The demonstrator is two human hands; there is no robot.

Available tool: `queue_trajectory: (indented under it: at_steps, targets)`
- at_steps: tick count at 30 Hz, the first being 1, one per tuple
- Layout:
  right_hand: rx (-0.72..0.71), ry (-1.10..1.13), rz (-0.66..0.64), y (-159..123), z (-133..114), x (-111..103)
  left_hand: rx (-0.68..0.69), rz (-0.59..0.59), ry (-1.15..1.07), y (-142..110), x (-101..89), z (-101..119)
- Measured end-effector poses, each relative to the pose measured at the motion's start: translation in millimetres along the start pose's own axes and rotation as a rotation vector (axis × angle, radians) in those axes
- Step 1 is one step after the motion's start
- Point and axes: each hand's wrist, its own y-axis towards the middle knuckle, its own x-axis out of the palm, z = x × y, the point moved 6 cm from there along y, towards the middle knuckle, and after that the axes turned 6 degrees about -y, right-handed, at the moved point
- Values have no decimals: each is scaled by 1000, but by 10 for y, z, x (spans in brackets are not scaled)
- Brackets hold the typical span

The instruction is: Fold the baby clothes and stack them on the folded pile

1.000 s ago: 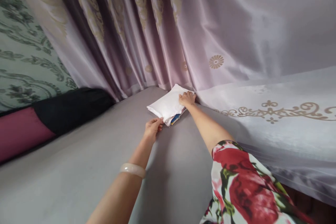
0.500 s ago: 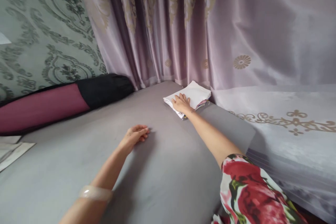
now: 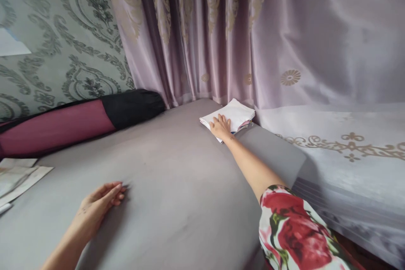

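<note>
The person's right hand [image 3: 221,126] is resting on a white stack [image 3: 237,114], just right of the middle of the frame. Its fingers are spreading out and its palm is facing down. It is touching the top of the stack, not wrapping around it. The stack is lying flat on a gray bed [image 3: 177,177], near the purple curtain [image 3: 205,29]. Bits of color are peeking out under its near edge. I cannot tell if it is cloth or paper.

The left hand [image 3: 103,202] is the big change. A second ago it was pinching a corner of the stack. Now it is hanging out in the lower left, well apart from the stack. Its fingers are curling in and its thumb is meeting the first finger. Nothing is showing in it, but I cannot tell if it is touching the bed. So it looks like only the right hand is keeping the stack in place, and the left hand is free.

The view is turning left too, so some beige sheets [image 3: 19,179] are now showing at the left edge. The left hand is pointing away from them. Behind them, a long red and black pillow [image 3: 79,126] is lying along the wall.
</note>
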Motion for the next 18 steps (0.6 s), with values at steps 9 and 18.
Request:
queue_trajectory:
  at_steps: [9, 18]
  targets:
    - [-185, 55, -6, -485, -710, -34, 188, 20, 135, -63, 108, 44]
    - [-615, 173, -209, -1275, -1684, 101, 288, 13, 88, -131, 261, 37]
